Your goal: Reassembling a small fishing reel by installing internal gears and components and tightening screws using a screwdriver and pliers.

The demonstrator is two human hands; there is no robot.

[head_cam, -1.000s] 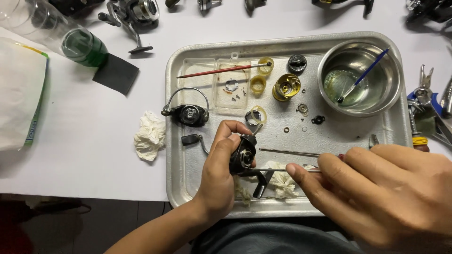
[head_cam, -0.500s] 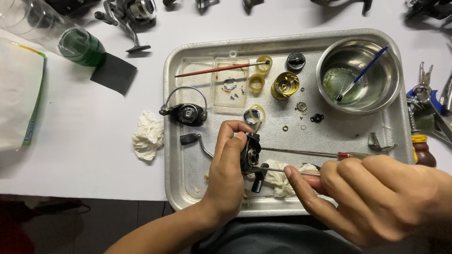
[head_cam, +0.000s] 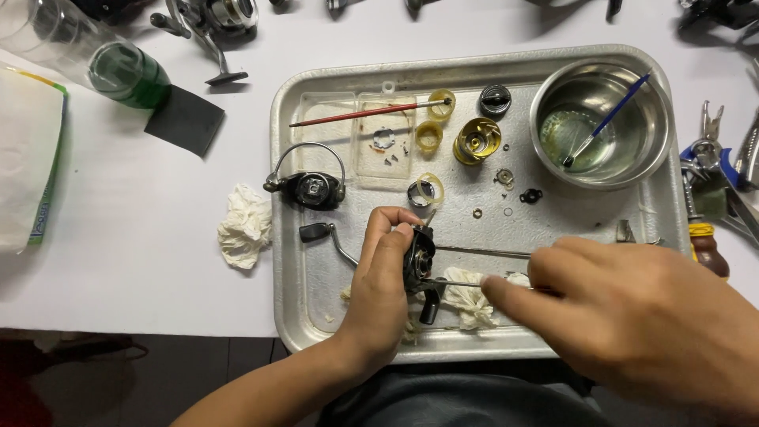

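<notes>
My left hand [head_cam: 379, 289] grips a black fishing-reel body [head_cam: 419, 261] upright over the near part of a metal tray [head_cam: 316, 316]. In my right hand [head_cam: 632, 316] is a thin metal tool [head_cam: 455, 282], its tip touching the reel body's open side. A second thin rod [head_cam: 482, 252] lies on the tray just behind it. A crumpled white tissue [head_cam: 466, 296] lies under the tool. A black crank handle [head_cam: 316, 232] lies left of my left hand.
The tray also holds a black rotor with bail wire [head_cam: 308, 188], a gold spool [head_cam: 476, 141], yellowish rings, a red-handled brush [head_cam: 356, 115], small parts and a steel bowl [head_cam: 553, 87] with a blue brush. Another tissue [head_cam: 245, 225], a green bottle [head_cam: 126, 75] and pliers [head_cam: 711, 150] lie around it.
My right hand has shifted left and nearer, bringing the thin tool's tip up to the reel body. My left hand has turned the reel body slightly and kept hold of it.
</notes>
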